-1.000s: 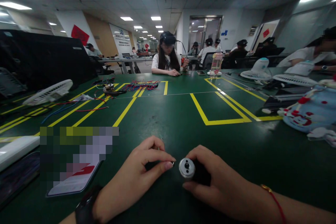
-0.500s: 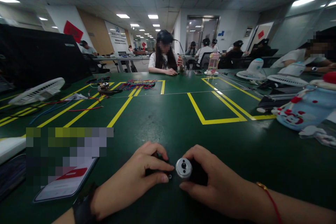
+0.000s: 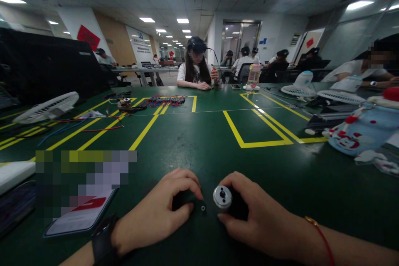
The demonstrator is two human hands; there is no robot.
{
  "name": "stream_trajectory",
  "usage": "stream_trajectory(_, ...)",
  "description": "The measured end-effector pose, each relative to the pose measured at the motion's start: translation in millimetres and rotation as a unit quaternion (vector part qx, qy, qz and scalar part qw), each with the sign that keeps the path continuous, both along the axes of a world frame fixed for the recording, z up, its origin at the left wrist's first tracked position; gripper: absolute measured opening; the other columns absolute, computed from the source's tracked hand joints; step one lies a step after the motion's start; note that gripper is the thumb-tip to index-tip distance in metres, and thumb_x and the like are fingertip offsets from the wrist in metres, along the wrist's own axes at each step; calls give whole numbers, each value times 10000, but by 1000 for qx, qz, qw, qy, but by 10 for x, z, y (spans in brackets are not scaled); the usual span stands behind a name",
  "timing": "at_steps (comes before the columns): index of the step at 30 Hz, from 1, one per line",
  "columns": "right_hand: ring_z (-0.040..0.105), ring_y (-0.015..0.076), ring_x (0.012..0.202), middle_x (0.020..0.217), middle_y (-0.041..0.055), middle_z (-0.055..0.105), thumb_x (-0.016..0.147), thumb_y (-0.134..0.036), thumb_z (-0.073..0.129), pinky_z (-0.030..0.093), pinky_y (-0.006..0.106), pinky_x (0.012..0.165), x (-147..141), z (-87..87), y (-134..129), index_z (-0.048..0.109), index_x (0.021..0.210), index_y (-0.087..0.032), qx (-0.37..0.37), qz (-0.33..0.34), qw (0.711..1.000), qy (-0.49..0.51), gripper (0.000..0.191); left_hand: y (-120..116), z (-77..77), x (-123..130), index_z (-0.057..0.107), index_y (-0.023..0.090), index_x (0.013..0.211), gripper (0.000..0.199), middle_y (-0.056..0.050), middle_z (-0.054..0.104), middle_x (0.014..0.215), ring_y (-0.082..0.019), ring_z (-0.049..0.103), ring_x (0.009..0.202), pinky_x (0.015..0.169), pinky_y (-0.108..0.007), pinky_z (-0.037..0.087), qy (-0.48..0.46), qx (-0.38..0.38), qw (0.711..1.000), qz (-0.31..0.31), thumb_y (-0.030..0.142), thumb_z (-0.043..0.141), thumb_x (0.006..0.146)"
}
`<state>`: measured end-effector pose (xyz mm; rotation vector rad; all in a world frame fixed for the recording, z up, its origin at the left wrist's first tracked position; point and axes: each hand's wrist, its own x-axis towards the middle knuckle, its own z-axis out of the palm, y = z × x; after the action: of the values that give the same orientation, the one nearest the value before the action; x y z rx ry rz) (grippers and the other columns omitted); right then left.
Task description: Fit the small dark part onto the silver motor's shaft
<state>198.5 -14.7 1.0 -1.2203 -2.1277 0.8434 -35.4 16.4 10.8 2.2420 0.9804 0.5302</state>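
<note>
My right hand point(image 3: 252, 212) has its fingers and thumb around a silver metal cylinder point(image 3: 222, 197), perhaps a small motor. Its round end face, with a dark centre and two dark holes, points up toward me. My left hand point(image 3: 174, 203) is curved with thumb and index finger apart, holding nothing that I can see. Close to its index fingertip is a small dark part with a pale ring at its end point(image 3: 203, 208), too small to name. A gap separates this part from the cylinder.
A phone point(image 3: 81, 216) lies left of my left hand. Farther off are coloured wires point(image 3: 165, 100), a white fan point(image 3: 46, 108) and a light-blue container point(image 3: 361, 129). Yellow tape point(image 3: 264, 144) marks the green table. Across it sits a person point(image 3: 195, 66).
My left thumb has drawn back from the small ringed part, widening the gap to the index finger. The cylinder stays in my right hand, almost unmoved.
</note>
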Motion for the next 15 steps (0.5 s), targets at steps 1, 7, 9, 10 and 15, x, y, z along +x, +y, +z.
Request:
stream_trajectory(1,523,169,805,930,9,560,715,-165,638,413,296,691,1,0,2,544,974,-222,0,2,1000,-1,281,-3,0,1,605,236,913,280,10,586,1073,-173,529,1033,949,-350,408,3,3,1000,-2,11,542,760)
stream_trajectory(7,538,176,828,940,7,574,709,-158,642,420,299,705,4,24,31,548,1003,-223,-22,7,1000,9,315,-17,27,-21,588,260,980,293,11,560,1131,-191,499,1079,974,-375,385,32,-1,999,-16,81,616,749)
stream_trajectory(9,545,172,826,938,1,582,699,-146,651,423,291,701,7,34,42,556,1005,-225,-37,10,999,22,330,-15,44,-31,579,272,1015,313,13,548,1160,-195,484,1103,984,-376,376,42,-6,999,-25,114,640,752)
stream_trajectory(10,550,169,824,936,-4,587,697,-141,652,424,288,699,9,38,47,561,1006,-228,-43,13,999,28,333,-12,51,-33,575,277,1029,324,15,544,1171,-196,478,1113,988,-376,372,47,-8,998,-30,132,653,751)
stream_trajectory(15,557,172,865,957,-13,600,694,-137,666,423,300,754,9,31,63,584,1023,-246,-36,16,998,42,356,7,61,6,587,279,1009,285,13,554,1163,-217,477,1103,971,-393,371,62,-15,998,-19,226,697,752)
